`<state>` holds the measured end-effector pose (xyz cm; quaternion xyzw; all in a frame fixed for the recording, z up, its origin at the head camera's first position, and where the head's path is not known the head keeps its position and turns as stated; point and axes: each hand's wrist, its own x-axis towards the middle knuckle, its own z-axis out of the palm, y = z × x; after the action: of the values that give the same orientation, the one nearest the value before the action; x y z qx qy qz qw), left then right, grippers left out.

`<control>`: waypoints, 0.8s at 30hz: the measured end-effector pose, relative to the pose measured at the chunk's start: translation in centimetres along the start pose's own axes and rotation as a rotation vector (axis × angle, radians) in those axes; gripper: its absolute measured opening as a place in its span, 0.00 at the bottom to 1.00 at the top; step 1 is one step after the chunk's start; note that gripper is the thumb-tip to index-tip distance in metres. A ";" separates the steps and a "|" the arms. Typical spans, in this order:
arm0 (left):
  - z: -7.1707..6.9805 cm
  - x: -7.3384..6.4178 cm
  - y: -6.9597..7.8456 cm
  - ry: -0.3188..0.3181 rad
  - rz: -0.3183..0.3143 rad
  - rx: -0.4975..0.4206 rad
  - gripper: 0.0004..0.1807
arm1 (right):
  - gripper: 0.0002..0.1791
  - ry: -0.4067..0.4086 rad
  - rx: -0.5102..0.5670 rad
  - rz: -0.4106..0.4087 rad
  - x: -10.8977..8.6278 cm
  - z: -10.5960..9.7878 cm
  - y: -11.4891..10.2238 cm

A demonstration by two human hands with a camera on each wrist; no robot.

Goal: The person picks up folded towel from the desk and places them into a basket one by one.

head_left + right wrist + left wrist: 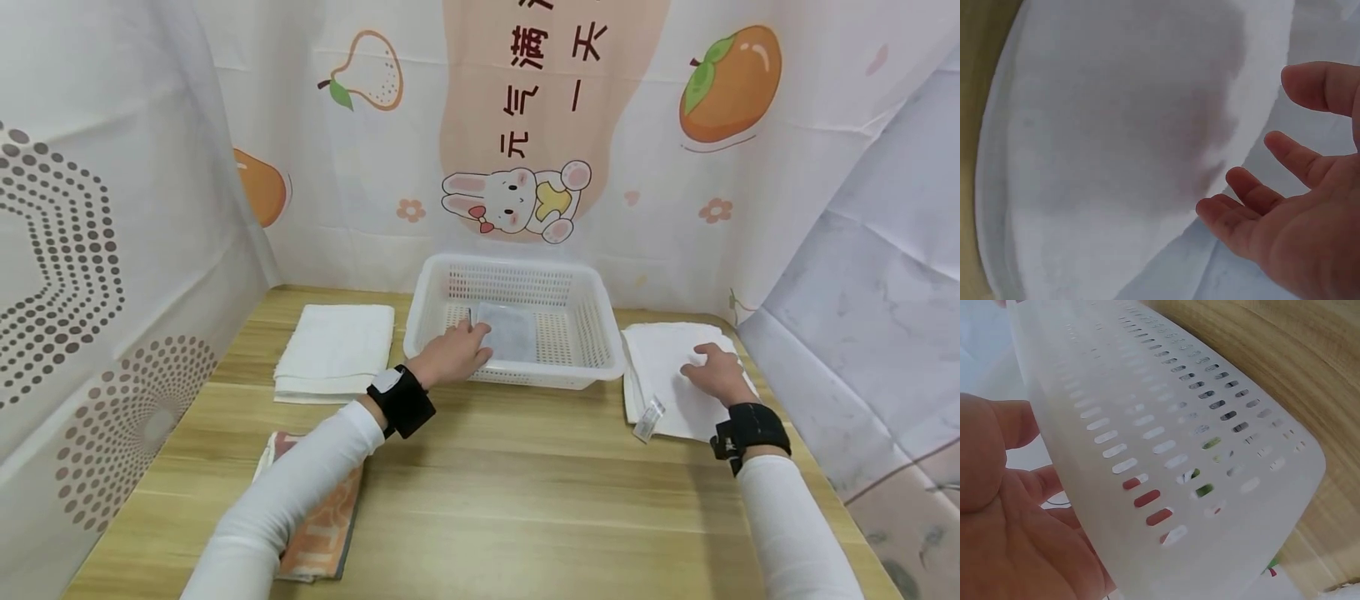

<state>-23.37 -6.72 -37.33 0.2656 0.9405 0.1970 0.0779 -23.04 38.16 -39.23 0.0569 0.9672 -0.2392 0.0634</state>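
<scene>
A white perforated plastic basket [517, 375] stands at the back of the table, with a flat translucent grey-white packet [510, 333] inside it. My left hand [453, 354] reaches over the basket's front-left rim, beside the packet; thumb and fingers are apart, and the fingertips are partly hidden behind the basket wall [1104, 487] in the left wrist view. On the right, my right hand [720, 373] hovers over or lightly touches a folded white towel [675, 408] with a tag. Its fingers [1297, 156] are loosely bent and spread, holding nothing.
A second folded white towel [337, 342] lies left of the basket. Nearer the front left, an orange and grey folded towel [326, 533] is partly covered by my left sleeve. Printed cloth [360, 192] hangs behind the wooden table [540, 500] and along both sides.
</scene>
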 end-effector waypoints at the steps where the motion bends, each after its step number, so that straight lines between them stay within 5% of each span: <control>1: 0.0 -0.1 0.0 0.001 0.000 0.005 0.27 | 0.35 -0.008 -0.005 0.008 0.0 0.0 0.3; 13: -0.2 -0.7 0.4 0.051 0.049 0.076 0.25 | 0.38 0.005 -0.051 0.048 0.5 -0.4 2.0; 24: 1.0 -1.6 0.9 0.257 0.203 0.181 0.12 | 0.39 -0.015 -0.066 0.088 -0.2 -0.2 3.6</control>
<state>-21.30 -6.52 -37.83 0.3376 0.9251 0.1507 -0.0873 -22.35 41.42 -40.67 0.0955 0.9707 -0.2045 0.0832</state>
